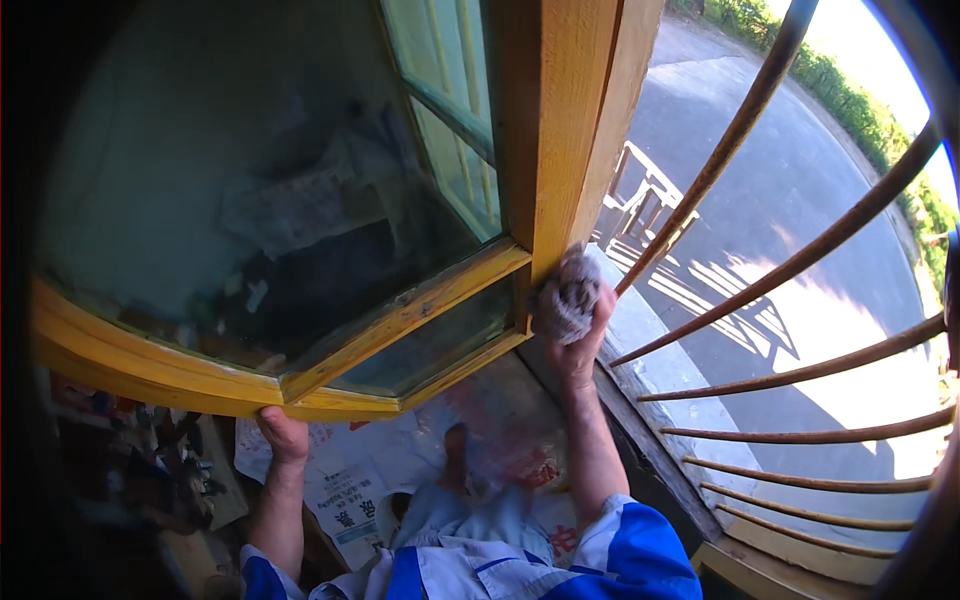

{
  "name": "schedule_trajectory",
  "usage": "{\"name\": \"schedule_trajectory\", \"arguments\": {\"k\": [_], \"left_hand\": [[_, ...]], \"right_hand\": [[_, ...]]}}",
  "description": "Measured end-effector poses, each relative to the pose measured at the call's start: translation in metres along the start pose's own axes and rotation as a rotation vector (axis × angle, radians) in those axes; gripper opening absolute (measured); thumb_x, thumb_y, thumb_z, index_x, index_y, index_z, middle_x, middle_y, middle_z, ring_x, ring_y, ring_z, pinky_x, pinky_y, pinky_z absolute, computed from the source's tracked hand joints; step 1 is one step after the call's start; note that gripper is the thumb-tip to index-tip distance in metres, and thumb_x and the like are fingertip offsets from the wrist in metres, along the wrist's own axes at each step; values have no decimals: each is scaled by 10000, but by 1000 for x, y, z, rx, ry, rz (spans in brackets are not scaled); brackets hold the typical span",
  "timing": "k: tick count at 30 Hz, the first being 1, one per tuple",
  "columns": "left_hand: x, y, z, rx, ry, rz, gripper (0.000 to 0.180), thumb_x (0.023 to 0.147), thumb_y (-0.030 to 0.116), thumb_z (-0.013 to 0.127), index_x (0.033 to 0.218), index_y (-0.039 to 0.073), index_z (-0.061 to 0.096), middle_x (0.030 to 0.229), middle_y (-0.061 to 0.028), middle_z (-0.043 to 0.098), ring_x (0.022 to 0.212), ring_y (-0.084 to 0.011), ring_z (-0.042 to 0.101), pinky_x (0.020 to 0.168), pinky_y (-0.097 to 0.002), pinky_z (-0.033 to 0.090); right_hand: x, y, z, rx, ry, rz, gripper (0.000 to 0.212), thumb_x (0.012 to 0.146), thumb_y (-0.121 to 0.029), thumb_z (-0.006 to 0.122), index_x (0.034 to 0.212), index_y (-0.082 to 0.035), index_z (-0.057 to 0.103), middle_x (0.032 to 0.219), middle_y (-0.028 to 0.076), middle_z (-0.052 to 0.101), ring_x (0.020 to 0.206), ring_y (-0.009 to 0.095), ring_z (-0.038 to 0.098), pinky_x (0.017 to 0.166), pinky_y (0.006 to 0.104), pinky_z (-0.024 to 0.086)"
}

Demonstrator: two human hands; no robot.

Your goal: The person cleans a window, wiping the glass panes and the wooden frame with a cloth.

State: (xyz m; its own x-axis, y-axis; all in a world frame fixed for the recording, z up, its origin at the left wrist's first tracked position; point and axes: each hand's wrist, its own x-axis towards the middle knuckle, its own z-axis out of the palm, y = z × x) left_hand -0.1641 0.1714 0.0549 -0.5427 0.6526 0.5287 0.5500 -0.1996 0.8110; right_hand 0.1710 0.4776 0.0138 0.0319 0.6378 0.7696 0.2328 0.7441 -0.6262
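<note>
A yellow wooden window sash point(340, 395) with glass panes point(270, 190) stands swung inward in front of me. At its lower edge, my left hand point(283, 432) grips the wood from below, and most of its fingers are hidden behind the frame. My right hand point(590, 335) is closed round a crumpled greyish cloth point(568, 300). That cloth is against the lower part of the yellow upright post point(572, 130), beside the sash's corner.
Curved rusty metal bars point(770, 265) close off the window opening on the right, above a pale outer ledge point(690, 400). Printed paper sheets point(345, 500) lie below me. Assorted clutter point(150, 460) sits at the lower left, and a paved yard point(740, 130) shows outside.
</note>
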Motion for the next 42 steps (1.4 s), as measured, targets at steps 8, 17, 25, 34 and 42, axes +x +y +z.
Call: {"name": "schedule_trajectory", "arguments": {"k": [8,17,25,34,42], "left_hand": [[1,7,15,-216,70,-17,966,898,781,425,1523,66,250,1510,-109,348,1377,-258,378,1136,-443,315],[20,-6,19,-220,-35,-13,934,925,743,431,1527,56,239,1497,-127,369,1349,-277,421,1114,-439,348],[25,4,21,-164,52,-52,930,913,769,405,1446,11,324,1293,-188,547,1099,-312,613,973,-441,477],[9,1,2,-265,-124,-79,970,931,727,443,1536,11,194,1523,-166,319,1372,-269,392,1133,-437,335],[8,34,44,-214,164,-12,927,906,750,461,1479,41,290,1372,-157,489,1184,-297,561,1014,-444,444]], "right_hand": [[-136,69,22,-103,-18,376,654,781,-8,699,1370,-51,420,1270,214,516,1192,389,512,1068,443,378],[-153,52,44,48,134,693,557,898,-11,607,1408,-36,383,1264,151,526,1184,259,530,1041,373,408],[-203,13,29,437,-139,928,614,894,-96,734,1394,-37,383,1218,99,580,1116,186,580,995,334,459],[-141,43,54,416,227,979,465,989,-287,586,1346,-24,445,1316,113,559,1237,213,522,1058,361,393],[-165,-31,81,-97,-88,1030,393,925,-292,589,1190,-23,479,1049,288,620,980,482,618,852,521,478]]}}
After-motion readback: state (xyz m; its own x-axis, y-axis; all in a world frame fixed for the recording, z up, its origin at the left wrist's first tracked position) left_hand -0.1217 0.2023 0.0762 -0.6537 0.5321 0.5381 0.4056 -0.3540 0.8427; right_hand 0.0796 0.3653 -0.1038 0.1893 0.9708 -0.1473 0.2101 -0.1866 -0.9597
